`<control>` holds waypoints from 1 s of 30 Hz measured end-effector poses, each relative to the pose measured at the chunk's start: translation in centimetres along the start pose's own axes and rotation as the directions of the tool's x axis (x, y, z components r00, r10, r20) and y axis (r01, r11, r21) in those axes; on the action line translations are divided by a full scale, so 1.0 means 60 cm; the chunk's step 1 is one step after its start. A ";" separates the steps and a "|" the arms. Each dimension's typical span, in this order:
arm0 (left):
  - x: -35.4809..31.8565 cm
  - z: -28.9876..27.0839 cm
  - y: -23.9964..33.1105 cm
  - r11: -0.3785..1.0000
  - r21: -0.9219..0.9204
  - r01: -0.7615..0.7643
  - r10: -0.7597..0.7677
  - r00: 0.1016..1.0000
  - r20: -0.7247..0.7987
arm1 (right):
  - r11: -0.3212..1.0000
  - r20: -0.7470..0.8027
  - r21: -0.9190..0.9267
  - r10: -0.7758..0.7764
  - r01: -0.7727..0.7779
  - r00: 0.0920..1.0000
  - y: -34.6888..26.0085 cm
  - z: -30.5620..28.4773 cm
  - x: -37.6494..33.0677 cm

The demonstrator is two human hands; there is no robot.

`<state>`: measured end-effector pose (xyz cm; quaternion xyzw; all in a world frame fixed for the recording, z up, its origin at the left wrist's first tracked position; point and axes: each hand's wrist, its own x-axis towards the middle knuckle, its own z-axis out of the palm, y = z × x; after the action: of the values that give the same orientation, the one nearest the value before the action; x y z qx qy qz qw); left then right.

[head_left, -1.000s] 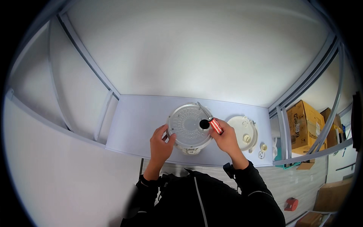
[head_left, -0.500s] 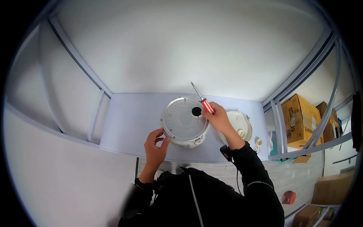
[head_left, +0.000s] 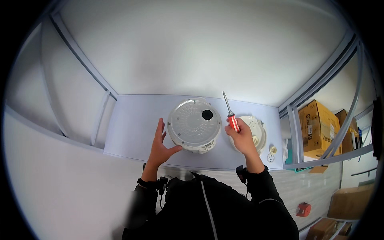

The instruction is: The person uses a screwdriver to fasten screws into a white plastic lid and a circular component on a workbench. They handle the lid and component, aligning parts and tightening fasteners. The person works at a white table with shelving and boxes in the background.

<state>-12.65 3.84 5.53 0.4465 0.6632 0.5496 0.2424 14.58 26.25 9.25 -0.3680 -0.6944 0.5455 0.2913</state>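
A round white appliance body (head_left: 200,150) sits on the table, topped by a silvery metal disc (head_left: 190,124) with small screws round its rim and a black circle near its upper right. My left hand (head_left: 160,150) is open beside its lower left edge, fingers stretched and thumb spread toward the rim. In my right hand (head_left: 244,140) is a screwdriver (head_left: 233,121) with a red and white handle, its metal tip pointing up and away. That hand is just right of the disc, over a white round cover (head_left: 260,128), which it partly hides.
Small round cream parts (head_left: 273,149) lie at the table's right end. White panels with grey frame bars (head_left: 294,124) enclose the table (head_left: 132,128). Cardboard boxes (head_left: 318,128) stand beyond the right bars, and a red object (head_left: 303,209) is on the floor.
My right hand has moved right with the screwdriver, away from the disc. My left hand's fingers have straightened and left the rim.
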 end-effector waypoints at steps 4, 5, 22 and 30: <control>0.011 -0.001 -0.012 0.992 -0.120 0.035 -0.025 0.996 0.087 | 0.974 0.096 0.180 0.120 -0.136 0.988 -0.022 0.020 -0.038; 0.012 0.001 -0.011 0.991 -0.126 0.045 -0.033 0.995 0.094 | 0.982 0.105 0.134 0.121 -0.135 0.987 -0.020 0.020 -0.041; -0.074 0.049 0.041 0.990 0.136 -0.038 0.017 0.988 0.152 | 0.963 -0.120 0.270 0.024 0.010 0.992 0.023 0.031 0.087; -0.043 0.063 0.064 0.945 0.264 -0.195 0.247 0.952 -0.181 | 0.950 -0.098 0.312 0.065 -0.031 0.993 0.011 0.037 0.074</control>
<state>-7.10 3.52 7.66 0.4834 0.6930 0.5325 0.0504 10.43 28.81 8.11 -0.3635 -0.5743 0.6339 0.3689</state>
